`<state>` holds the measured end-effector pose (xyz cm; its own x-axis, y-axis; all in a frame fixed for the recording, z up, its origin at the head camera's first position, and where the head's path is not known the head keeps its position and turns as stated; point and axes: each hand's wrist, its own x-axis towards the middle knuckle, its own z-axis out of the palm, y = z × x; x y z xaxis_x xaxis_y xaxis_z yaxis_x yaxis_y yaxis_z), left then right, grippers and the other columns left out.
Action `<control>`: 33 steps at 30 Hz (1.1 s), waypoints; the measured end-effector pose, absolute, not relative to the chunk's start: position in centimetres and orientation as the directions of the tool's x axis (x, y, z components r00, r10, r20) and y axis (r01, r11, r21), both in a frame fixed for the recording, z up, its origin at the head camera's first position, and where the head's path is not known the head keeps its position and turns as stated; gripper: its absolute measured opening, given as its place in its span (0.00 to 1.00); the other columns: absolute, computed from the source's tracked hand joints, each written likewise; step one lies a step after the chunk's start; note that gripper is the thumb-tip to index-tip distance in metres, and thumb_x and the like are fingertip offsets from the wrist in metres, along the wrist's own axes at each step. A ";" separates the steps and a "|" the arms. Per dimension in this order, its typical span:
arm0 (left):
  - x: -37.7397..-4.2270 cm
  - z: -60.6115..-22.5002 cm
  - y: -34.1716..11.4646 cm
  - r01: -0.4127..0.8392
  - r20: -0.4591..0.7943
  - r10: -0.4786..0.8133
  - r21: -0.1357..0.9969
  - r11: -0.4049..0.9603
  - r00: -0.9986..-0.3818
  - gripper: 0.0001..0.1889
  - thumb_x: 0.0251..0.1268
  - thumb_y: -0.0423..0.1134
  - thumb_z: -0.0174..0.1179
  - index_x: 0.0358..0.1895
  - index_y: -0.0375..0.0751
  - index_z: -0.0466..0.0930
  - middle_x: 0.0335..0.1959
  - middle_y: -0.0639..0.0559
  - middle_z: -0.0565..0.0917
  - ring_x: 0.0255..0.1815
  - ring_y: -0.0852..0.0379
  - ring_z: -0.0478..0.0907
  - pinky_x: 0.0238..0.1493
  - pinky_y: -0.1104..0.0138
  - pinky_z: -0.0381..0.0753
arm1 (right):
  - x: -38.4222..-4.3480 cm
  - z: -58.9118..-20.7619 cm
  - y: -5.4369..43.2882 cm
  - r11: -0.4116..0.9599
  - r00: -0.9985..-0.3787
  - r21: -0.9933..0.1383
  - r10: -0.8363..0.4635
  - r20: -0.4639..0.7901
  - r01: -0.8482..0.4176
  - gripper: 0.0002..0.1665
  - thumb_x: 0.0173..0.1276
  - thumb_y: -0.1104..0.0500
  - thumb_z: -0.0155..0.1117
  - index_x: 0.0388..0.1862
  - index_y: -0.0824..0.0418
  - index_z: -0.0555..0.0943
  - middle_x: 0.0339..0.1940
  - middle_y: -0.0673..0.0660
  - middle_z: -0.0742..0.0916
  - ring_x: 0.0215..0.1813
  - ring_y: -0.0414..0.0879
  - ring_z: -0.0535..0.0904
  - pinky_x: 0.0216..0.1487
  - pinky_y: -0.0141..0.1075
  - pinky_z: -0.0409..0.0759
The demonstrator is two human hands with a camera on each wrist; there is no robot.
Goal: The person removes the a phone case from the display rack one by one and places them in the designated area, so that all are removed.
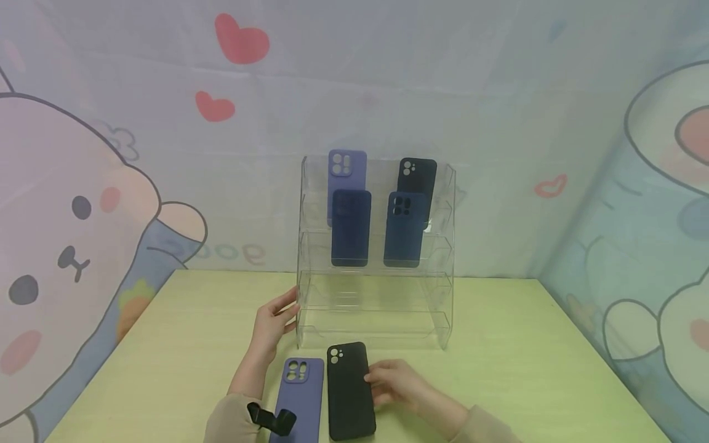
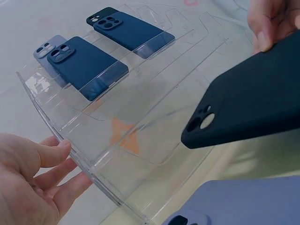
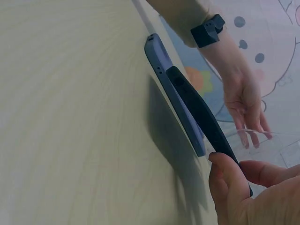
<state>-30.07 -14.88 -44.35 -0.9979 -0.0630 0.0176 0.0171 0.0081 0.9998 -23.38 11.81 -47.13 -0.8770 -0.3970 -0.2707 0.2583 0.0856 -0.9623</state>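
My right hand (image 1: 401,384) pinches the long edge of a black phone case (image 1: 351,391) between thumb and fingers. That case is tilted above the pale table, its camera cutouts toward the stand. Beside it on the left is a purple phone case (image 1: 299,397), partly overlapped by my left wrist strap. The fingertips of my left hand (image 2: 35,180) touch the left side panel of a clear tiered display stand (image 1: 354,338), fingers fairly straight. Upright in its upper tiers are a lavender case (image 1: 347,163) and a black case (image 1: 418,175), with two blue cases (image 1: 351,227) (image 1: 404,231) in front.
Below the blue cases, the stand's lower tiers (image 1: 349,299) show bare clear plastic. The yellow-green table (image 1: 509,344) extends to both sides. A cartoon-printed cloth (image 1: 498,123) hangs close behind the stand and along both sides.
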 end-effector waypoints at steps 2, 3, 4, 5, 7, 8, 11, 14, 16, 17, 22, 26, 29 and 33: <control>-30.1 -44.3 -14.9 0.016 0.016 -0.065 1.000 0.005 -0.998 0.24 0.73 0.32 0.54 0.71 0.40 0.67 0.70 0.38 0.70 0.66 0.41 0.72 0.61 0.50 0.78 | -23.2 -47.2 11.6 0.084 -0.876 -0.961 -0.395 -0.276 0.265 0.21 0.65 0.66 0.58 0.53 0.80 0.75 0.34 0.55 0.89 0.30 0.40 0.85 0.29 0.26 0.84; -30.1 -44.4 -14.9 0.017 0.018 -0.064 1.000 0.006 -0.998 0.24 0.73 0.32 0.54 0.71 0.40 0.67 0.70 0.38 0.70 0.66 0.41 0.72 0.60 0.50 0.78 | -23.1 -47.3 11.6 0.081 -0.876 -0.960 -0.393 -0.279 0.269 0.21 0.65 0.66 0.58 0.52 0.80 0.75 0.34 0.55 0.89 0.30 0.40 0.86 0.29 0.27 0.84; -30.1 -44.3 -14.9 0.016 0.017 -0.066 1.000 0.005 -0.998 0.24 0.73 0.32 0.54 0.71 0.40 0.67 0.70 0.38 0.70 0.66 0.41 0.72 0.61 0.50 0.78 | -23.0 -47.4 11.4 0.075 -0.877 -0.960 -0.391 -0.279 0.271 0.20 0.65 0.66 0.58 0.52 0.80 0.75 0.33 0.55 0.89 0.30 0.41 0.86 0.30 0.27 0.84; -30.1 -44.3 -14.8 0.016 0.016 -0.068 1.000 0.003 -0.998 0.24 0.73 0.32 0.54 0.71 0.40 0.68 0.70 0.38 0.70 0.66 0.41 0.72 0.61 0.50 0.77 | -22.9 -47.4 11.3 0.070 -0.878 -0.959 -0.388 -0.280 0.275 0.19 0.65 0.67 0.58 0.51 0.80 0.75 0.33 0.55 0.89 0.30 0.41 0.86 0.30 0.28 0.84; -30.1 -44.3 -14.8 0.016 0.016 -0.070 1.000 0.000 -0.997 0.24 0.73 0.31 0.53 0.70 0.40 0.68 0.69 0.38 0.71 0.66 0.41 0.72 0.61 0.50 0.77 | -22.7 -47.5 11.1 0.064 -0.881 -0.958 -0.381 -0.282 0.279 0.18 0.64 0.67 0.58 0.49 0.80 0.76 0.31 0.55 0.88 0.29 0.40 0.85 0.30 0.29 0.85; -30.1 -44.3 -14.8 0.017 0.017 -0.068 1.000 -0.001 -0.998 0.24 0.73 0.31 0.53 0.70 0.40 0.68 0.70 0.38 0.71 0.66 0.40 0.71 0.61 0.49 0.77 | -22.6 -47.6 11.0 0.062 -0.883 -0.958 -0.376 -0.282 0.280 0.17 0.64 0.67 0.58 0.49 0.79 0.76 0.30 0.54 0.88 0.28 0.40 0.85 0.30 0.29 0.85; -30.1 -44.2 -14.8 0.014 0.014 -0.068 1.000 -0.001 -0.998 0.24 0.73 0.31 0.53 0.70 0.40 0.68 0.69 0.39 0.71 0.66 0.40 0.71 0.62 0.50 0.77 | -22.2 -47.8 10.8 0.065 -0.884 -0.956 -0.368 -0.289 0.285 0.16 0.64 0.68 0.58 0.47 0.79 0.77 0.29 0.53 0.88 0.27 0.39 0.84 0.30 0.29 0.85; -30.1 -44.2 -14.8 0.017 0.017 -0.069 1.000 0.002 -0.997 0.23 0.74 0.31 0.53 0.70 0.41 0.68 0.69 0.39 0.71 0.66 0.40 0.71 0.62 0.50 0.77 | -21.9 -48.0 10.5 0.078 -0.884 -0.952 -0.357 -0.303 0.295 0.15 0.64 0.68 0.58 0.46 0.79 0.78 0.28 0.53 0.87 0.25 0.38 0.83 0.29 0.29 0.85; -30.1 -44.2 -14.8 0.019 0.019 -0.069 1.000 0.002 -0.997 0.23 0.74 0.31 0.53 0.70 0.41 0.68 0.69 0.39 0.71 0.66 0.39 0.71 0.62 0.50 0.77 | -21.8 -48.1 10.4 0.087 -0.883 -0.948 -0.347 -0.316 0.305 0.15 0.65 0.68 0.59 0.46 0.79 0.78 0.28 0.53 0.86 0.25 0.37 0.82 0.29 0.28 0.84; -30.1 -44.2 -14.8 0.021 0.021 -0.067 1.000 0.004 -0.998 0.23 0.74 0.31 0.52 0.70 0.41 0.68 0.69 0.39 0.71 0.67 0.39 0.70 0.62 0.50 0.77 | -21.7 -48.1 10.3 0.090 -0.882 -0.945 -0.342 -0.325 0.313 0.15 0.65 0.68 0.59 0.47 0.79 0.78 0.28 0.53 0.85 0.24 0.37 0.82 0.29 0.28 0.84; -30.2 -44.4 -14.8 0.028 0.029 -0.062 0.999 0.016 -0.998 0.23 0.74 0.31 0.52 0.70 0.42 0.69 0.69 0.40 0.71 0.63 0.45 0.74 0.61 0.52 0.78 | -21.5 -47.9 10.1 0.104 -0.874 -0.932 -0.324 -0.363 0.348 0.19 0.67 0.67 0.59 0.51 0.82 0.75 0.31 0.55 0.85 0.25 0.37 0.81 0.31 0.29 0.85; -30.3 -44.4 -14.9 0.028 0.029 -0.061 0.999 0.017 -0.998 0.23 0.74 0.31 0.52 0.70 0.42 0.69 0.69 0.40 0.71 0.56 0.56 0.77 0.60 0.54 0.78 | -21.4 -48.0 10.1 0.115 -0.874 -0.930 -0.319 -0.367 0.348 0.20 0.68 0.67 0.60 0.52 0.83 0.74 0.33 0.57 0.86 0.26 0.38 0.82 0.33 0.31 0.86; -30.3 -44.4 -14.9 0.029 0.030 -0.058 0.999 0.017 -0.998 0.23 0.75 0.31 0.51 0.71 0.42 0.68 0.70 0.39 0.70 0.54 0.60 0.77 0.60 0.55 0.78 | -21.4 -48.2 10.1 0.130 -0.878 -0.933 -0.317 -0.360 0.335 0.20 0.68 0.67 0.61 0.51 0.82 0.74 0.34 0.58 0.86 0.26 0.38 0.83 0.34 0.32 0.86; -30.0 -44.3 -14.9 0.027 0.027 -0.061 1.000 0.014 -0.998 0.23 0.74 0.31 0.52 0.70 0.42 0.68 0.69 0.38 0.71 0.58 0.54 0.77 0.61 0.53 0.78 | -21.2 -48.4 10.3 0.149 -0.887 -0.939 -0.309 -0.342 0.310 0.19 0.67 0.67 0.62 0.51 0.82 0.74 0.36 0.61 0.86 0.26 0.39 0.83 0.33 0.33 0.86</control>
